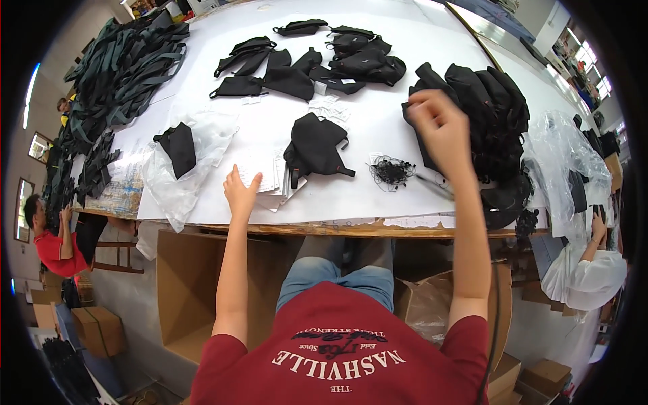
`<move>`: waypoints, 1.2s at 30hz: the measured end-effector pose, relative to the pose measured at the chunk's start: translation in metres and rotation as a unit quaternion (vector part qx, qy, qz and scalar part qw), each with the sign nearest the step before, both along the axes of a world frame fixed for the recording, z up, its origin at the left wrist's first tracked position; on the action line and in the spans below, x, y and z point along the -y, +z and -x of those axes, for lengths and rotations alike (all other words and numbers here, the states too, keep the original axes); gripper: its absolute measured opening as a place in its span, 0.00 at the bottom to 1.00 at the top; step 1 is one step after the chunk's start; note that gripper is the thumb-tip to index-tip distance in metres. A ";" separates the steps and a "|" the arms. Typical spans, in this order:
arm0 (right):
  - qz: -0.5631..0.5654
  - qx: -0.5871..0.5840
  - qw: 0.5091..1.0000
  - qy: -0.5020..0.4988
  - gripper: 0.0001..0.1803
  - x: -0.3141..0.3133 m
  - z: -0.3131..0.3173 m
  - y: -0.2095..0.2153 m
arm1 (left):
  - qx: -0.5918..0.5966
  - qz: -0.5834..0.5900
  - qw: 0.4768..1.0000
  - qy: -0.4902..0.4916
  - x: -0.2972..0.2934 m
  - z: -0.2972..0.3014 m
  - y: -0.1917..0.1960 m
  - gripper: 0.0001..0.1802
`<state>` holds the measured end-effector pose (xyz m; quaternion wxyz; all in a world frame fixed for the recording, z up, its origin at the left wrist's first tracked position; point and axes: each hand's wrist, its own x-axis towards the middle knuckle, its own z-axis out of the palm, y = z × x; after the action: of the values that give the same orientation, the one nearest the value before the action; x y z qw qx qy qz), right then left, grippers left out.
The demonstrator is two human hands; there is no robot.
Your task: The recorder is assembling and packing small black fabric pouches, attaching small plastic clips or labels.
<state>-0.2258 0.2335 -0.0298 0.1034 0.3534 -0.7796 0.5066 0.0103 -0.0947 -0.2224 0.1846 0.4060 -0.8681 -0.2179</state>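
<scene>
My left hand point(241, 194) rests at the left edge of a stack of white paper slips point(268, 174), its thumb and fingers apart. Just right of the slips lies a small black fabric bag point(315, 143) with short straps, partly over the papers. My right hand point(442, 125) is raised in front of a large heap of black fabric bags point(496, 101). Motion blurs its bent fingers, and whether they grip anything does not show. Below and left of that hand is a tangle of thin black cords point(391, 173).
Several black bags point(290, 79) are spread across the far table. A clear plastic bag point(169, 192) with a black piece on it lies at left, near heaped dark straps point(128, 67). An open cardboard box point(192, 290) stands below the table edge. Co-workers are at both sides.
</scene>
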 end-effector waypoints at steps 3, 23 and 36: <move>-0.050 0.226 0.960 0.154 0.06 0.018 -0.052 -0.076 | -0.054 0.099 0.994 -0.013 -0.013 0.007 0.001 0.44; -0.236 0.281 0.917 -0.154 0.08 -0.223 -0.087 -0.080 | -0.366 -0.485 0.794 -0.023 -0.074 -0.050 0.070 0.25; -0.422 0.089 0.902 0.021 0.10 0.044 0.024 -0.165 | -0.268 -0.626 0.727 -0.094 -0.157 -0.054 0.062 0.18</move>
<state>-0.2495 0.1891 -0.1948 -0.1360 0.3341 -0.9186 0.1615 0.0642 0.0622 -0.1606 0.0920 0.2704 -0.4831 -0.8276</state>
